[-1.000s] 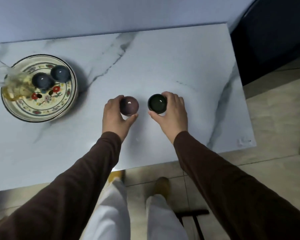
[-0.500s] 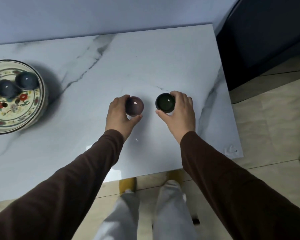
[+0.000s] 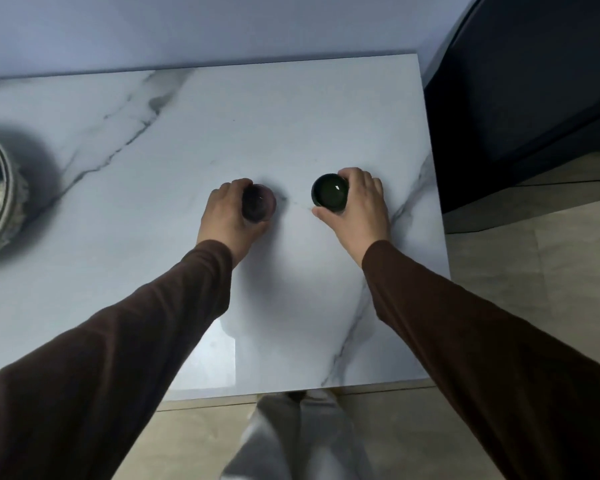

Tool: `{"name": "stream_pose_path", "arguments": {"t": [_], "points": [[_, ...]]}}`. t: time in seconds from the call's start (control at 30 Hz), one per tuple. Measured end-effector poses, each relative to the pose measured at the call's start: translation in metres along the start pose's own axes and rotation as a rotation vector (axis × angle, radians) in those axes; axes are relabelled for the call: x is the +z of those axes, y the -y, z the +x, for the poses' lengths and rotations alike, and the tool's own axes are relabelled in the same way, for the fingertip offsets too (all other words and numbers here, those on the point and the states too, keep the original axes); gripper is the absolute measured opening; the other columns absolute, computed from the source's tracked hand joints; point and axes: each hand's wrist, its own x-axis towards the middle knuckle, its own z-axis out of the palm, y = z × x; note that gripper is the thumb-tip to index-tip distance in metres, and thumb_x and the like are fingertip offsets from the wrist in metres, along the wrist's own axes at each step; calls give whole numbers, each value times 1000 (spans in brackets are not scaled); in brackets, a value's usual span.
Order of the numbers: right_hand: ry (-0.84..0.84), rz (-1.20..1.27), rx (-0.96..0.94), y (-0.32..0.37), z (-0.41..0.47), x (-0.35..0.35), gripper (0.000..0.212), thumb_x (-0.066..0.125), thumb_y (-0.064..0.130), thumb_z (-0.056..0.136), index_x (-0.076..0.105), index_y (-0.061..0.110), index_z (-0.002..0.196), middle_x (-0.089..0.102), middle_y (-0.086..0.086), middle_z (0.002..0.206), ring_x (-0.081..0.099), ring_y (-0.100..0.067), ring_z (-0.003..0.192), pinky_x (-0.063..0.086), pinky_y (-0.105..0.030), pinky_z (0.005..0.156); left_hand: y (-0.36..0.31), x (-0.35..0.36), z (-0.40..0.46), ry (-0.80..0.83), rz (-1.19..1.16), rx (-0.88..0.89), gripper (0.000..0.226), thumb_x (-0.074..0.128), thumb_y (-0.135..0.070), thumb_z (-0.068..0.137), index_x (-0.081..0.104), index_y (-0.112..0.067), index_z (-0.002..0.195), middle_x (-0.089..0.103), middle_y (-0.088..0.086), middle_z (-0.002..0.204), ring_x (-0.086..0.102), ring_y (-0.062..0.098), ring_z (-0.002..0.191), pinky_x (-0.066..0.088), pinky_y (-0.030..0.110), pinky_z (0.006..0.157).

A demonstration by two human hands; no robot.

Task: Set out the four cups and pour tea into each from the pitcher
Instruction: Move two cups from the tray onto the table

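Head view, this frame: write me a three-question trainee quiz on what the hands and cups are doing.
1. True or false: each hand grips one cup on the marble table.
2. Which cup does the right hand hold? A) dark green cup B) purple cup C) none
3. Fill in: the patterned plate sits at the ____ edge of the view.

Key:
1. True; the left hand wraps the purple cup, the right hand the dark green cup.
2. A
3. left
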Motion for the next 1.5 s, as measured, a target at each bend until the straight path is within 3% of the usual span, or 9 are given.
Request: {"name": "stream_pose_path", "arguments": {"t": [0.4,0.6,0.7,0.8,0.93,1.5], "points": [[30,14,-14,-11,9,15,67,83,38,69,53,12,123,57,-7,120,47,-27,113,41,-34,95,-2,13,11,37,55,43,68,75,-26,76,47,-16,137,52,8,129,43,29,120,36,30,99],[48,-62,-19,-7,3,6,84,82,44,69,44,13,137,52,-7,134,43,-27,121,38,-36,103,-4,9,4,63,51,3,85,76,-27,75,33,-18,147,46,8,138,38,29,127,33,34,105],[-5,-176,-82,8,-11,-5,73,78,46,73,48,18,133,51,-1,135,42,-25,121,39,-35,100,2,-4,-12,31,46,-12,87,76,-30,75,30,-19,149,43,6,140,36,27,130,34,35,108],[1,-212,-188,33,-30,-12,55,71,38,81,51,19,128,51,1,133,43,-25,120,41,-37,97,17,-24,-35,-3,90,14,76,74,-30,78,38,-19,145,45,4,140,37,26,127,35,33,106],[121,-225,-286,79,-57,-5,45,64,31,87,52,15,127,52,-4,131,44,-28,118,39,-40,100,47,-59,-69,-44,94,1,63,71,-27,81,45,-18,138,49,2,135,40,26,123,38,33,102],[247,-134,-318,314,-150,127,38,60,27,91,54,17,127,56,-4,127,48,-25,118,40,-40,101,238,-237,-143,-167,63,-57,57,71,-24,80,50,-12,132,52,10,131,42,30,127,34,35,104]]}}
